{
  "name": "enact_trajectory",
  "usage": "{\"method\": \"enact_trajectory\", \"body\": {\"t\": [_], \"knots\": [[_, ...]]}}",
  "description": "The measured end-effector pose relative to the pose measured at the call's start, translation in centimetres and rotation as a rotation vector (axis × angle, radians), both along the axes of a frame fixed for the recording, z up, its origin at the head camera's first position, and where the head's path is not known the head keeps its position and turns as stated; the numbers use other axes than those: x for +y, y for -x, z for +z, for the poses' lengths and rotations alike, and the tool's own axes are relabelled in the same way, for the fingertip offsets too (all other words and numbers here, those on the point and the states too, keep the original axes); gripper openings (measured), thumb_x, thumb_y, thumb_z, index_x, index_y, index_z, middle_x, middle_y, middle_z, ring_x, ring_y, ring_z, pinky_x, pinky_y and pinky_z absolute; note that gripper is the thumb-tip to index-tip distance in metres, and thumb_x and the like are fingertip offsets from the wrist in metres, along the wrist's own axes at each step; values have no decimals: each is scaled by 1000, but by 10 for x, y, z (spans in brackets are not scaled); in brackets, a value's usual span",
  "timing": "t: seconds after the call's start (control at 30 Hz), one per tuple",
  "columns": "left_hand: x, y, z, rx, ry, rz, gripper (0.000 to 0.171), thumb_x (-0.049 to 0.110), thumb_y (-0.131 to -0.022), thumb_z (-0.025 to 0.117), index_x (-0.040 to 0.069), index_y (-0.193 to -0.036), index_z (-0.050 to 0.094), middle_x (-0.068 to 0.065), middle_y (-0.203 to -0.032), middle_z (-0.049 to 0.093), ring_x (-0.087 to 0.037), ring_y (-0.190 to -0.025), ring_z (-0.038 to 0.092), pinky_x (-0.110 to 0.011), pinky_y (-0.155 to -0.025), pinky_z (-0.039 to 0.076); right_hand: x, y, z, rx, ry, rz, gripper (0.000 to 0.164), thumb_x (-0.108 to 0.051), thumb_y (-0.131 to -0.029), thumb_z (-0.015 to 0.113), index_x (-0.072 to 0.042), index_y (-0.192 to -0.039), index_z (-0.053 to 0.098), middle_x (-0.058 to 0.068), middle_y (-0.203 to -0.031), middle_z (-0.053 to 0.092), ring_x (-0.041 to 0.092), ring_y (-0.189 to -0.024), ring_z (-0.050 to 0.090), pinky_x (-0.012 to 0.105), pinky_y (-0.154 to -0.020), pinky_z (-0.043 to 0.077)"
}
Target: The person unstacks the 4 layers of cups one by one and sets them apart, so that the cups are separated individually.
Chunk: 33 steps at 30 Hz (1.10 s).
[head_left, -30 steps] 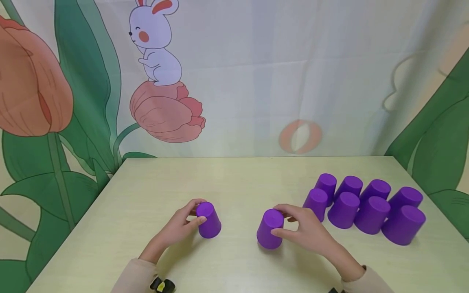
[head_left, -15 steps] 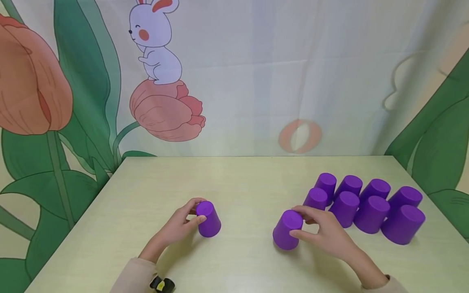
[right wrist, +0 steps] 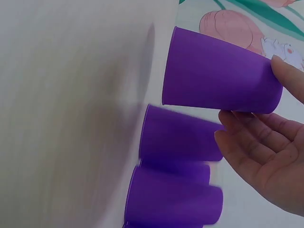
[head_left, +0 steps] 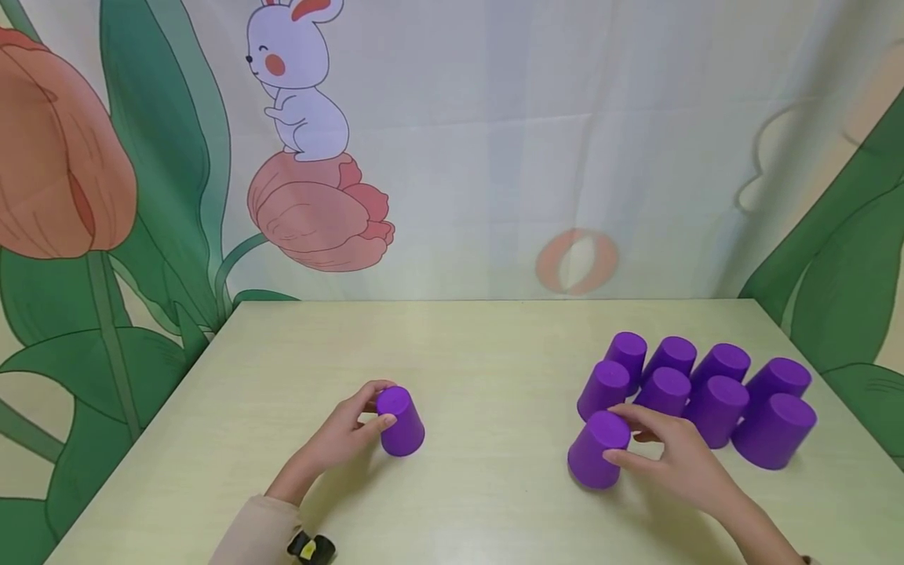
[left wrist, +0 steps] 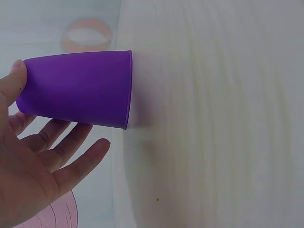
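My left hand [head_left: 346, 435] pinches a purple cup [head_left: 402, 424] near its upturned base, left of the table's middle. In the left wrist view the thumb lies on one side of that cup [left wrist: 78, 90] and the fingers on the other. A second upside-down purple cup [head_left: 596, 451] is gripped between the thumb and fingers of my right hand [head_left: 674, 463]. It stands in front of the near left cup [head_left: 603, 392] of the group and overlaps it slightly in the head view. The right wrist view shows the held cup [right wrist: 221, 71] with a shadow beside its rim.
Several more upside-down purple cups [head_left: 777, 431] stand in two rows at the right of the pale table [head_left: 466, 345]. Behind the table hangs a curtain [head_left: 466, 157] printed with a rabbit and tulips. A black object with a yellow mark [head_left: 312, 549] shows by the left sleeve.
My right hand has moved to the right with its cup, toward the group of cups. The left hand and its cup have stayed in place.
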State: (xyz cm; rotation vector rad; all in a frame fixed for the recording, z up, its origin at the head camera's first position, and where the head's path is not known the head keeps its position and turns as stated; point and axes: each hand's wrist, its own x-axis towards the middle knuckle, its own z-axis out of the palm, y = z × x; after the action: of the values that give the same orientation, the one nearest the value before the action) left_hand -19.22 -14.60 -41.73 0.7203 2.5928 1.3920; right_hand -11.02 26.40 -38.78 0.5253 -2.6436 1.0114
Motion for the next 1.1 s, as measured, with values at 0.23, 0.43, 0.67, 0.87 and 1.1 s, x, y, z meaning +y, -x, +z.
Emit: {"method": "enact_trajectory", "body": {"t": [0.23, 0.43, 0.67, 0.87, 1.1], "knots": [[2, -3, 4, 3, 9, -8, 38, 15, -92, 54, 4, -126, 41, -16, -113, 56, -34, -103, 53, -46, -78, 46, 20, -9, -2, -25, -23, -81, 43, -22, -73, 76, -9, -111, 62, 3, -103, 65, 6, -83, 59, 28, -72, 50], [5, -5, 8, -4, 15, 1, 38, 8, -92, 53, 0, -126, 41, -20, -112, 56, -38, -103, 52, -49, -78, 45, 37, -14, -2, -16, -37, -139, 44, -20, -72, 77, -7, -111, 62, 7, -102, 65, 5, -81, 59, 24, -70, 49], [1, -1, 1, 8, 13, -8, 39, 19, -92, 55, 7, -126, 42, -13, -113, 57, -32, -103, 53, -45, -78, 46, 59, -22, -2, -34, -49, -225, 46, -22, -73, 77, -6, -112, 60, 14, -103, 64, -2, -79, 58, 14, -68, 45], [0, 1, -2, 12, 5, -2, 39, 21, -91, 56, 9, -126, 43, -11, -112, 58, -31, -102, 54, -45, -78, 46, 76, -25, -5, 5, -25, -245, 45, -17, -72, 78, -2, -110, 60, 18, -103, 63, -11, -79, 52, 5, -67, 40], [0, 0, 0, 6, 13, 2, 39, 22, -92, 55, 9, -126, 43, -11, -112, 57, -31, -103, 54, -45, -79, 46, 95, -33, -3, -62, -61, -325, 48, -22, -75, 75, -1, -114, 57, 23, -104, 62, -15, -75, 49, 9, -64, 40]]}}
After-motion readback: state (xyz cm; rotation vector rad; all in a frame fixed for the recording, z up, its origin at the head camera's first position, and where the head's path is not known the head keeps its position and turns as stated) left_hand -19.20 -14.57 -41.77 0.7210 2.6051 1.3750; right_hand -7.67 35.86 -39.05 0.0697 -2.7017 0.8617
